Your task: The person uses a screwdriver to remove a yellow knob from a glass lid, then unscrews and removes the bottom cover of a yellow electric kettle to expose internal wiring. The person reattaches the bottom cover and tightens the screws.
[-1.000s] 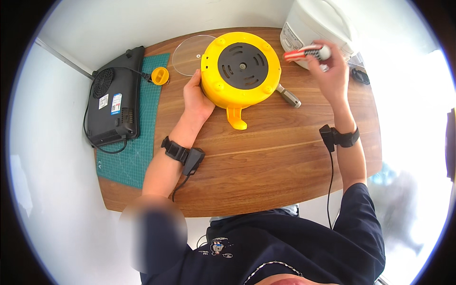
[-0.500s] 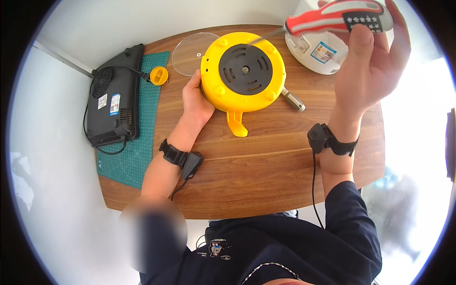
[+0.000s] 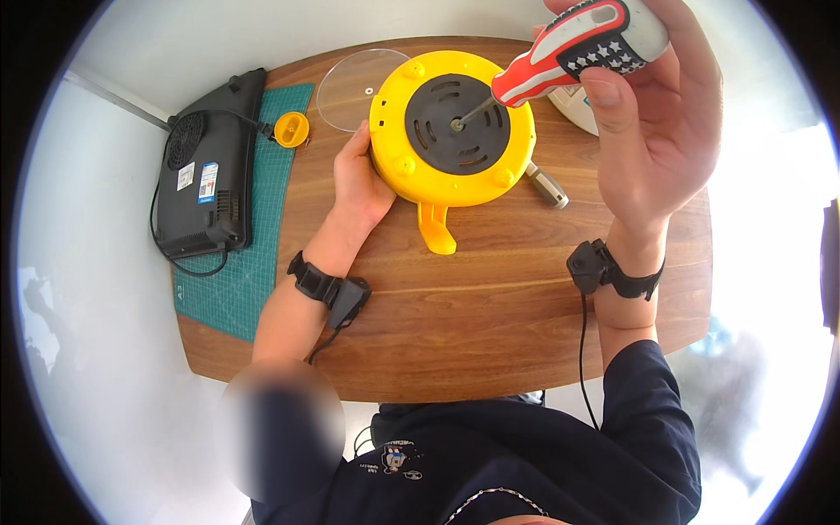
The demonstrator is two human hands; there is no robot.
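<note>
A yellow round appliance (image 3: 386,144) lies bottom up on the wooden table, its black slotted plate (image 3: 435,156) facing me and its yellow handle (image 3: 436,232) pointing toward me. My left hand (image 3: 360,185) is closed around its left side, the thumb along the rim and the other fingers partly hidden beneath. In my right hand (image 3: 654,144) is a screwdriver (image 3: 531,72) with a red, white and black star-patterned handle. Its shaft slants down to the left, with the tip at the screw in the plate's middle. Several of the right fingers are hidden behind the handle.
A grey tool handle (image 3: 548,187) sticks out beside the appliance. Behind lie a clear round lid (image 3: 344,98) and, at right, a white appliance (image 3: 577,110). On the left, a green cutting mat (image 3: 249,302) bears a black corded appliance (image 3: 194,220) and a small yellow cap (image 3: 291,129).
My right hand has moved left and brought the screwdriver's tip from above the plate's upper edge to its central screw. The left hand keeps its hold on the appliance.
</note>
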